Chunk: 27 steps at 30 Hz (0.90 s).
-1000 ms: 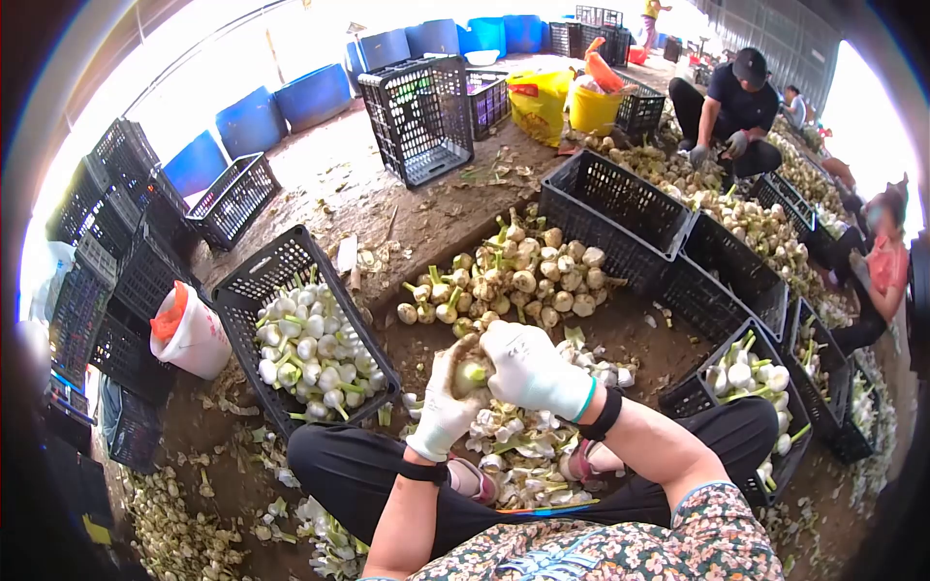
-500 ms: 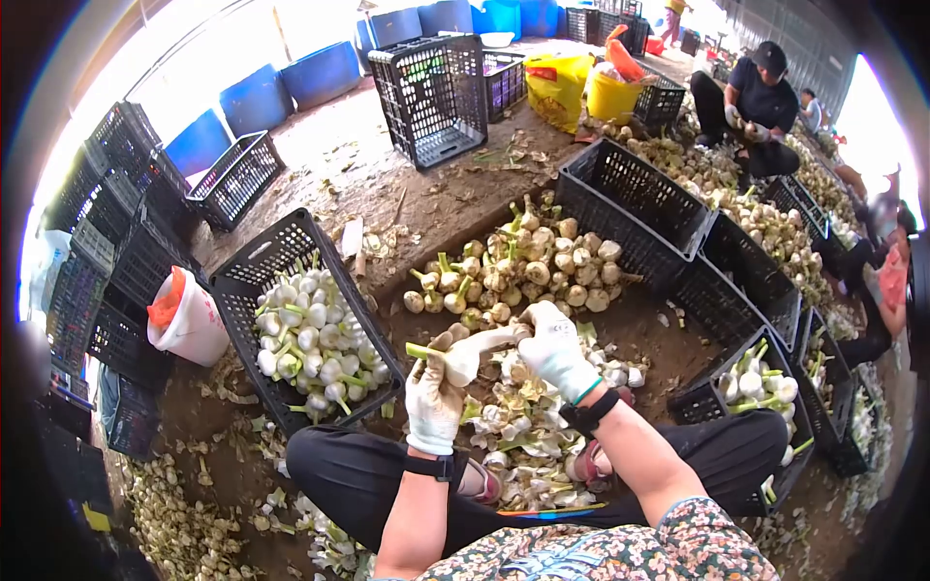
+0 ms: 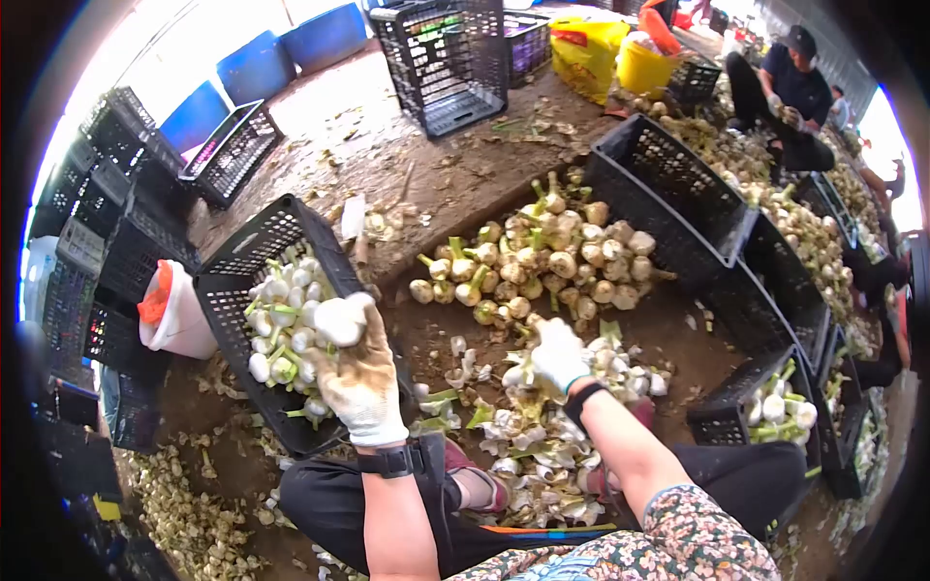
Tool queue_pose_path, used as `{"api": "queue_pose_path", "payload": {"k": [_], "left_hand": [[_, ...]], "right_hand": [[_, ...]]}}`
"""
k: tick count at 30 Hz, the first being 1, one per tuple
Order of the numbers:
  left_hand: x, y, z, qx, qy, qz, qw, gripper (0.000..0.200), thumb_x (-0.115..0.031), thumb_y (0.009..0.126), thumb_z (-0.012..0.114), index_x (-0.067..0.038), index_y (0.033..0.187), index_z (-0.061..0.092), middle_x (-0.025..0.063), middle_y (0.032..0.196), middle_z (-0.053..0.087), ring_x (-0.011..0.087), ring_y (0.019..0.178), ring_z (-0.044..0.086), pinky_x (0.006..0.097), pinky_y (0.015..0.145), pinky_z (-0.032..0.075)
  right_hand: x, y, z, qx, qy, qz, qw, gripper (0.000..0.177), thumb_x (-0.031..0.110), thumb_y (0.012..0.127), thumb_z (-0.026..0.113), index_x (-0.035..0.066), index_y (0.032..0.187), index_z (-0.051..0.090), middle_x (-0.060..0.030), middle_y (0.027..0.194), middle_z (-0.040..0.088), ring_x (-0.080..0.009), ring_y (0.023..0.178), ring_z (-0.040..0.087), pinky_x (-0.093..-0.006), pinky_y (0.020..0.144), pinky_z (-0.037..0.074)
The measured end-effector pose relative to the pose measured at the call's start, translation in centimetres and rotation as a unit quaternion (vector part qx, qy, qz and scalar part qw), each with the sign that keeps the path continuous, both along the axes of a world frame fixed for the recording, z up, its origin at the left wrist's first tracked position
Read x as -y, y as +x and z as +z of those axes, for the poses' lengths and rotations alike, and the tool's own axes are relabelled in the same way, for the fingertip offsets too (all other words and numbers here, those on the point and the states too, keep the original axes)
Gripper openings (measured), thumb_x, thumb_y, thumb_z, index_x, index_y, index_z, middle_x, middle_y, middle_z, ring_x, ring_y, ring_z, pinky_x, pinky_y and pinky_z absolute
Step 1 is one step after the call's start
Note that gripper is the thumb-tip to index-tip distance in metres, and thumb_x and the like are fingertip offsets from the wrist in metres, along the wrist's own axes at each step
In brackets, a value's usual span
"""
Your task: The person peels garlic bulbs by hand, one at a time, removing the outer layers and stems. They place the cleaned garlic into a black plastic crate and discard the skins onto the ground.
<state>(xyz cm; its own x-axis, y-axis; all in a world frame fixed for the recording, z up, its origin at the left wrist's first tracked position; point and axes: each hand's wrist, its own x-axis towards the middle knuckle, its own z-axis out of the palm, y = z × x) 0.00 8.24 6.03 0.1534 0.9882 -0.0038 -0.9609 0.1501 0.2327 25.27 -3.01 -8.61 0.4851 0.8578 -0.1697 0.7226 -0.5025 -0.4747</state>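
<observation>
My left hand (image 3: pixel 360 378), in a soiled white glove, is over the near side of a black crate (image 3: pixel 330 254) and grips a peeled white garlic bulb (image 3: pixel 341 321). Under it in the crate lie many peeled garlic bulbs (image 3: pixel 281 334) with green stems. My right hand (image 3: pixel 559 354), gloved too, is low over loose garlic skins (image 3: pixel 531 426) between my feet. Its fingers are blurred and point toward a heap of unpeeled garlic (image 3: pixel 562 259); I cannot make out anything in them.
Black crates (image 3: pixel 668 194) line the right side, one with peeled garlic (image 3: pixel 780 412). At left are a white bucket (image 3: pixel 181 315) and stacked crates (image 3: pixel 145 223). A tall crate (image 3: pixel 441 68) and a yellow bucket (image 3: pixel 644 68) stand behind. Another person (image 3: pixel 794 87) sits at upper right.
My left hand has moved left with the garlic bulb, from before me to over the crate. My right hand has left the bulb and dropped lower. The view has shifted slightly.
</observation>
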Motion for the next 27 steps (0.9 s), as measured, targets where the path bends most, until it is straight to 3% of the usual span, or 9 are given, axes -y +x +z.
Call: {"api": "queue_pose_path", "payload": {"k": [5,7,9,13,15,17,19,23,27], "left_hand": [[-0.5,0.4,-0.8,0.025,0.010,-0.071,0.997,0.054,-0.039,0.094,0.063,-0.002,0.133,0.053,0.0199,0.139,0.054,0.0347,0.127,0.053,0.0497,0.108,0.045],[0.6,2.0,-4.8,-0.098,-0.055,-0.104,0.988,0.042,-0.021,0.093,0.067,-0.007,0.131,0.056,0.0182,0.135,0.055,0.0304,0.121,0.057,0.0459,0.105,0.048],[3.6,4.9,-6.4,-0.368,-0.087,-0.108,0.919,0.049,-0.015,0.093,0.067,-0.009,0.139,0.050,0.0133,0.139,0.052,0.0260,0.124,0.055,0.0412,0.106,0.046],[7.6,7.9,-10.2,-0.434,0.150,-0.175,0.871,0.069,-0.008,0.092,0.068,-0.009,0.152,0.034,0.0087,0.148,0.043,0.0183,0.125,0.050,0.0332,0.107,0.040],[8.7,8.3,-8.7,-0.446,0.132,-0.183,0.866,0.067,0.000,0.090,0.067,-0.008,0.150,0.038,0.0066,0.139,0.052,0.0141,0.119,0.053,0.0299,0.102,0.045],[9.2,7.3,-6.5,-0.420,0.118,-0.201,0.877,0.062,0.007,0.087,0.067,-0.005,0.143,0.044,0.0064,0.130,0.056,0.0141,0.116,0.055,0.0276,0.098,0.048],[9.6,7.2,-6.1,-0.415,0.173,-0.129,0.884,0.067,0.006,0.083,0.072,-0.003,0.142,0.043,0.0070,0.132,0.055,0.0153,0.117,0.055,0.0286,0.101,0.047],[10.1,6.0,-5.5,-0.603,0.302,0.003,0.739,0.063,0.003,0.075,0.079,-0.001,0.131,0.051,0.0076,0.125,0.055,0.0204,0.118,0.056,0.0318,0.103,0.046],[11.5,5.0,-2.5,-0.654,0.360,0.080,0.661,0.059,-0.012,0.067,0.087,-0.006,0.120,0.063,0.0135,0.118,0.055,0.0290,0.108,0.058,0.0366,0.094,0.050]], "right_hand": [[-4.7,4.5,-10.1,-0.061,0.026,0.004,0.998,0.040,0.006,0.082,0.053,0.005,0.121,0.063,-0.0233,0.110,0.065,-0.0371,0.100,0.065,-0.0448,0.090,0.052],[-3.7,4.9,-11.9,-0.276,0.085,-0.063,0.955,0.034,0.000,0.084,0.054,0.005,0.116,0.065,-0.0172,0.106,0.068,-0.0315,0.092,0.067,-0.0418,0.085,0.054],[-1.9,4.3,-10.5,-0.548,0.114,-0.225,0.797,0.036,-0.002,0.086,0.059,0.007,0.120,0.062,-0.0098,0.102,0.068,-0.0268,0.086,0.067,-0.0419,0.078,0.057],[2.2,-1.3,0.0,-0.818,0.180,-0.199,0.509,0.039,0.005,0.092,0.058,0.009,0.130,0.052,-0.0063,0.104,0.064,-0.0244,0.084,0.067,-0.0432,0.069,0.057],[2.7,-3.9,1.9,-0.781,0.233,-0.171,0.553,0.038,0.015,0.097,0.058,0.001,0.133,0.052,-0.0044,0.117,0.064,-0.0188,0.094,0.066,-0.0346,0.081,0.056],[3.9,-4.0,6.5,-0.532,0.218,-0.072,0.815,0.041,0.022,0.097,0.062,-0.003,0.130,0.056,-0.0036,0.115,0.066,-0.0121,0.095,0.063,-0.0273,0.085,0.052],[4.1,-4.8,8.5,-0.647,0.272,-0.093,0.706,0.040,0.025,0.096,0.066,-0.002,0.125,0.061,-0.0021,0.108,0.068,-0.0078,0.093,0.062,-0.0239,0.082,0.050],[5.1,-6.6,13.5,-0.464,0.272,-0.034,0.842,0.045,0.025,0.085,0.077,-0.002,0.118,0.063,-0.0045,0.103,0.070,-0.0081,0.090,0.062,-0.0257,0.081,0.051],[6.1,-8.2,14.3,-0.522,0.327,-0.036,0.787,0.041,0.019,0.083,0.079,-0.003,0.114,0.065,-0.0070,0.101,0.071,-0.0099,0.087,0.062,-0.0273,0.080,0.052]]}}
